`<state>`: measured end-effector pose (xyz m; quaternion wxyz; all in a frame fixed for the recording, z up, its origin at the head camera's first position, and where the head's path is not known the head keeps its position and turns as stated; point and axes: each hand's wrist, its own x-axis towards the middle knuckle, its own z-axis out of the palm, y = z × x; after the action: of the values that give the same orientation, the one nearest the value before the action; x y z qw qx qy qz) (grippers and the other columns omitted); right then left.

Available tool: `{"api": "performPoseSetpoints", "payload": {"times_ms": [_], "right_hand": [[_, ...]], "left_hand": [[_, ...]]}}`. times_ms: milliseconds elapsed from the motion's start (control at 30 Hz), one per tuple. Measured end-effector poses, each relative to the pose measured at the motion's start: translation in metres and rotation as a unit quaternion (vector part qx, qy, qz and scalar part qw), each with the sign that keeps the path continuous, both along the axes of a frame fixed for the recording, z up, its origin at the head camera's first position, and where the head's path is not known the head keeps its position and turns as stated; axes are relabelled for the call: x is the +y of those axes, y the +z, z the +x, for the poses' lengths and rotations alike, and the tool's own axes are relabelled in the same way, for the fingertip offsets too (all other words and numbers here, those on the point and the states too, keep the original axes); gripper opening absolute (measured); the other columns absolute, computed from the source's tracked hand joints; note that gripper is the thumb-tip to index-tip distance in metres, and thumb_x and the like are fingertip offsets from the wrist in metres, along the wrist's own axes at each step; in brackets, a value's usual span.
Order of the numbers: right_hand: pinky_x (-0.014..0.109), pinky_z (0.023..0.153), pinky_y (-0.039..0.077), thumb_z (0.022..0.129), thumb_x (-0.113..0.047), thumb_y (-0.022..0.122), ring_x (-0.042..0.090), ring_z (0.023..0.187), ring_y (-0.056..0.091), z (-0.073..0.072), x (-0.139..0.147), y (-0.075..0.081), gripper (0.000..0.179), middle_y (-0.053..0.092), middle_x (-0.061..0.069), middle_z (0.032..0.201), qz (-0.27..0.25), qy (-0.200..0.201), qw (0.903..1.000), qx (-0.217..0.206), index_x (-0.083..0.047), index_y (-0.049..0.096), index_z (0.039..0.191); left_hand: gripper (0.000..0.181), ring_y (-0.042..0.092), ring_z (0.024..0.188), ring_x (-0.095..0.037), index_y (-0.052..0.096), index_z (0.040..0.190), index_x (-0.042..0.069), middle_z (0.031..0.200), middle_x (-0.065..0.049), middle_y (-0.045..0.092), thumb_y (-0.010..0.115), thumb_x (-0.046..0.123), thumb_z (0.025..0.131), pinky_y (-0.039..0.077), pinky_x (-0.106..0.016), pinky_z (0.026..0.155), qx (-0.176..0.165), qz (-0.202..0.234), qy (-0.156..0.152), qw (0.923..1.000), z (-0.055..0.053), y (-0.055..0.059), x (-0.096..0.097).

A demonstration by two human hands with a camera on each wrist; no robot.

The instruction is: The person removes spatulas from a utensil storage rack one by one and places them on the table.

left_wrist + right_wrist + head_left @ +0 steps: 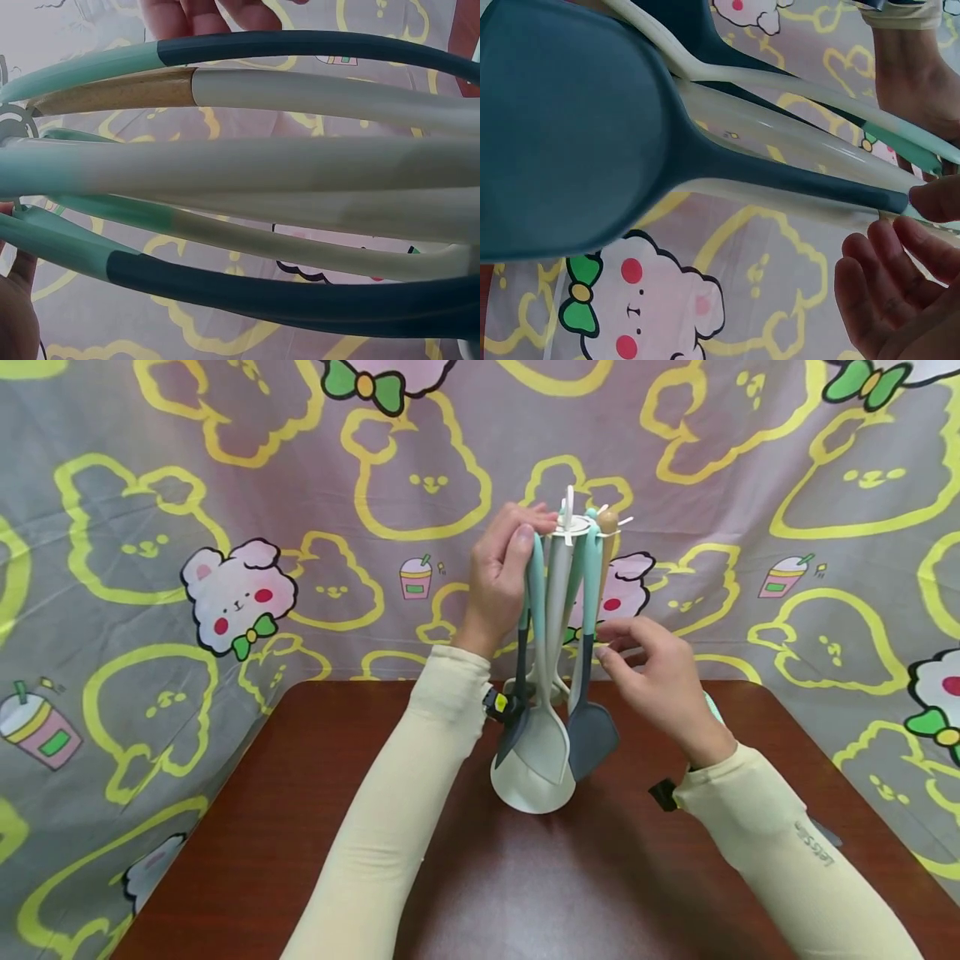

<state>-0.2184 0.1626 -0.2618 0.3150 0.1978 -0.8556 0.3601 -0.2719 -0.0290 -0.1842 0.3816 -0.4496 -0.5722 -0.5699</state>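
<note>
A white utensil rack (pixel 558 602) stands on its round base (pixel 532 793), hung with several utensils. At its top, my left hand (pixel 501 568) grips the rim, fingers over the disc and thumb beside a mint handle. A dark grey turner (pixel 592 739) with a mint handle hangs on the right side; its blade fills the left of the right wrist view. My right hand (pixel 656 672) is beside that turner's neck, thumb and fingers loosely bent; firm contact cannot be made out. A cream utensil (pixel 543 747) hangs in front, another dark one (pixel 512 735) to its left.
A wooden-handled utensil (pixel 606 552) hangs at the rack's back right. On the brown table (pixel 337 827), another utensil (pixel 825 833) lies mostly hidden under the right forearm. A patterned cloth (pixel 300 510) hangs behind the table.
</note>
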Motion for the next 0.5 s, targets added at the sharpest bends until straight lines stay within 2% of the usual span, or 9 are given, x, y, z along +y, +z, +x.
{"api": "performPoseSetpoints", "payload": {"times_ms": [33, 133, 333, 500], "right_hand": [[0.004, 0.073, 0.047, 0.091, -0.008, 0.066, 0.023, 0.086, 0.069, -0.001, -0.001, -0.001, 0.023, 0.071, 0.013, 0.106, -0.001, -0.003, 1.0000, 0.001, -0.004, 0.069, 0.113], [0.003, 0.072, 0.046, 0.090, -0.007, 0.069, 0.026, 0.085, 0.071, -0.004, -0.005, -0.004, 0.024, 0.070, 0.013, 0.106, -0.008, -0.012, 0.9999, 0.002, -0.004, 0.068, 0.113], [0.004, 0.069, 0.046, 0.088, -0.009, 0.072, 0.026, 0.081, 0.071, -0.008, -0.011, -0.010, 0.022, 0.072, 0.013, 0.102, -0.035, -0.023, 0.9991, 0.004, -0.003, 0.068, 0.109], [0.008, 0.068, 0.051, 0.086, -0.015, 0.075, 0.023, 0.078, 0.070, -0.010, -0.015, -0.014, 0.026, 0.072, 0.011, 0.098, -0.031, -0.041, 0.9987, 0.001, -0.005, 0.067, 0.109]], "left_hand": [[0.028, 0.060, 0.109, -0.050, 0.060, 0.095, -0.020, 0.096, -0.036, 0.059, 0.036, -0.006, 0.094, 0.043, -0.032, 0.115, -0.001, 0.000, -0.001, 1.0000, 0.000, 0.000, 0.000], [0.028, 0.060, 0.109, -0.050, 0.060, 0.096, -0.021, 0.097, -0.036, 0.060, 0.036, -0.006, 0.094, 0.043, -0.031, 0.115, -0.003, -0.001, 0.001, 1.0000, -0.004, -0.001, 0.000], [0.028, 0.062, 0.108, -0.046, 0.063, 0.096, -0.018, 0.097, -0.033, 0.062, 0.037, -0.005, 0.095, 0.043, -0.030, 0.114, 0.022, 0.005, 0.000, 0.9998, -0.031, -0.011, 0.002], [0.030, 0.063, 0.107, -0.041, 0.064, 0.097, -0.014, 0.097, -0.029, 0.063, 0.038, 0.001, 0.097, 0.043, -0.032, 0.115, 0.035, 0.001, -0.005, 0.9994, -0.040, -0.014, 0.002]]}}
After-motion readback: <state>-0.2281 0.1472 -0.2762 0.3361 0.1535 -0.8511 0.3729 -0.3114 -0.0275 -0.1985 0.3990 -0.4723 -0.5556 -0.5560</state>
